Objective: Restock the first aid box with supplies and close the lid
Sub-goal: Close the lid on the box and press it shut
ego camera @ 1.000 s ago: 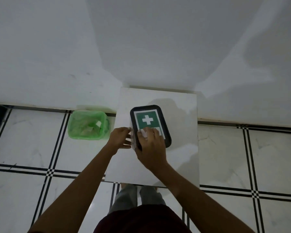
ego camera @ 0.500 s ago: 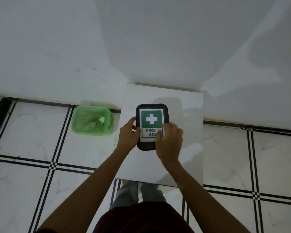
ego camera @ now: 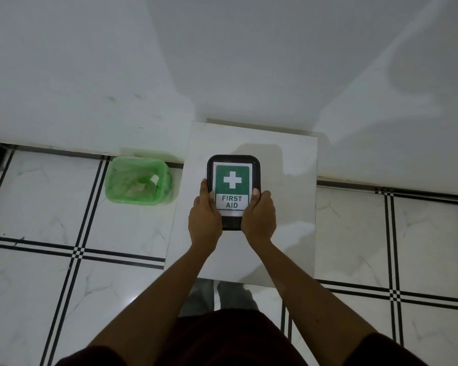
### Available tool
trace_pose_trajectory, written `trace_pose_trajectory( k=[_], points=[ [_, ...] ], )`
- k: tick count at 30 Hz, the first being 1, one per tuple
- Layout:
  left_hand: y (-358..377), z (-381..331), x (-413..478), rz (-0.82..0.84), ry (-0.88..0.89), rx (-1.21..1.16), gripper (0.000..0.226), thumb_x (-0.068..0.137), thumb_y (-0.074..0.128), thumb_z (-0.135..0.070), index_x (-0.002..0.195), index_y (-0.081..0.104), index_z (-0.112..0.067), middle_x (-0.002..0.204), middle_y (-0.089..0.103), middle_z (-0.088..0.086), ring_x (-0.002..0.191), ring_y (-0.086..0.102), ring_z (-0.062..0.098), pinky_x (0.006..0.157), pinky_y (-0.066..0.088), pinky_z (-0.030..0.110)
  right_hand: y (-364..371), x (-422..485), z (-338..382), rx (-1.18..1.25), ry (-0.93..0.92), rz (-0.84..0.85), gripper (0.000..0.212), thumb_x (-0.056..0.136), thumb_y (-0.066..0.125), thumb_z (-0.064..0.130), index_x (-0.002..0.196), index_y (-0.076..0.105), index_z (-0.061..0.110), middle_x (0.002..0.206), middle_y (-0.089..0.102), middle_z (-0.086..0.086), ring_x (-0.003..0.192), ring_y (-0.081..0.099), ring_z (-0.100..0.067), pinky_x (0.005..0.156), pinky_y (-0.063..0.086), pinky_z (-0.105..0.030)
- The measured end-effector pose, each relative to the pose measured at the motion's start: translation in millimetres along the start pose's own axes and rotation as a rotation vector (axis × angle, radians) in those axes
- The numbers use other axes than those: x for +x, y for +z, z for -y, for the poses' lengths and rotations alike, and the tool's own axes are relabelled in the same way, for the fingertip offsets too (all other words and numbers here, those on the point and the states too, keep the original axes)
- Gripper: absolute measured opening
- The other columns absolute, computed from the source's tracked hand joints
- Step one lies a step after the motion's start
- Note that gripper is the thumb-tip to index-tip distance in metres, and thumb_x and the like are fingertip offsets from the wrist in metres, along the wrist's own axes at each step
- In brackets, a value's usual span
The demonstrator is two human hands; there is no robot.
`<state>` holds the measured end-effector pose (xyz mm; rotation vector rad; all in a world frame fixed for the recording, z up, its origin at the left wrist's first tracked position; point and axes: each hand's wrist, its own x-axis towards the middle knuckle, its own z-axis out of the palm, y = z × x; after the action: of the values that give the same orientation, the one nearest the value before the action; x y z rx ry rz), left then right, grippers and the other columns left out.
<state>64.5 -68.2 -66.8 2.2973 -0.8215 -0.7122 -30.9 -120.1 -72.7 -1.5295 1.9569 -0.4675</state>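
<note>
The first aid box (ego camera: 232,178) is black with a green label showing a white cross and the words FIRST AID. It lies with its lid down on a small white table (ego camera: 283,220). My left hand (ego camera: 204,217) grips its left edge, thumb on the rim. My right hand (ego camera: 259,216) grips the right edge the same way. The box's contents are hidden under the lid.
A green bin (ego camera: 138,180) lined with a green bag, holding scraps of wrapper, stands on the tiled floor left of the table. A white wall runs behind the table. My legs show below the table's near edge.
The box has turned from askew to square with the table. My right hand slid off the lid top to the right edge, and my left hand settled on the left edge.
</note>
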Motion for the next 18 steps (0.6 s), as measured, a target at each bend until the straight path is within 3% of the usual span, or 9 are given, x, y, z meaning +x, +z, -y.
trace_pose_trajectory(
  k=[4, 8, 13, 18],
  points=[
    [-1.2, 4.3, 6.5, 0.037, 0.046, -0.006, 0.05, 0.099, 0.019, -0.044, 0.145, 0.028, -0.027, 0.104, 0.068, 0.003, 0.085, 0.066, 0.02, 0.074, 0.059, 0.038, 2.2, 1.6, 1.5, -0.048, -0.025, -0.02, 0.042, 0.099, 0.025, 0.042, 0.097, 0.049, 0.008, 0.09, 0.06, -0.011, 0.08, 0.058, -0.023, 0.063, 0.054, -0.035],
    [-0.8, 6.2, 6.9, 0.024, 0.029, -0.01, 0.04, 0.101, 0.023, -0.039, 0.131, 0.041, -0.02, 0.101, 0.065, 0.002, 0.087, 0.065, 0.019, 0.072, 0.059, 0.037, 3.7, 0.4, -1.3, -0.07, -0.061, -0.01, 0.038, 0.1, 0.028, 0.038, 0.103, 0.05, 0.007, 0.095, 0.057, -0.01, 0.083, 0.049, -0.019, 0.063, 0.042, -0.027],
    [5.1, 0.3, -8.0, -0.052, -0.079, 0.039, 0.041, 0.1, 0.022, -0.042, 0.124, 0.045, -0.018, 0.105, 0.058, 0.005, 0.09, 0.059, 0.019, 0.069, 0.052, 0.032, 1.9, 2.4, -13.5, -0.047, -0.132, 0.017, 0.035, 0.1, 0.033, 0.039, 0.101, 0.051, 0.008, 0.094, 0.062, -0.009, 0.082, 0.061, -0.022, 0.063, 0.051, -0.025],
    [12.9, -9.7, 0.2, -0.082, -0.251, 0.005, 0.043, 0.1, 0.022, -0.045, 0.099, 0.046, -0.01, 0.096, 0.058, 0.008, 0.079, 0.056, 0.021, 0.064, 0.042, 0.031, 2.5, 10.6, -10.7, -0.022, -0.146, 0.031, 0.034, 0.101, 0.03, 0.037, 0.097, 0.05, 0.009, 0.089, 0.064, -0.008, 0.077, 0.064, -0.022, 0.062, 0.057, -0.032]
  ],
)
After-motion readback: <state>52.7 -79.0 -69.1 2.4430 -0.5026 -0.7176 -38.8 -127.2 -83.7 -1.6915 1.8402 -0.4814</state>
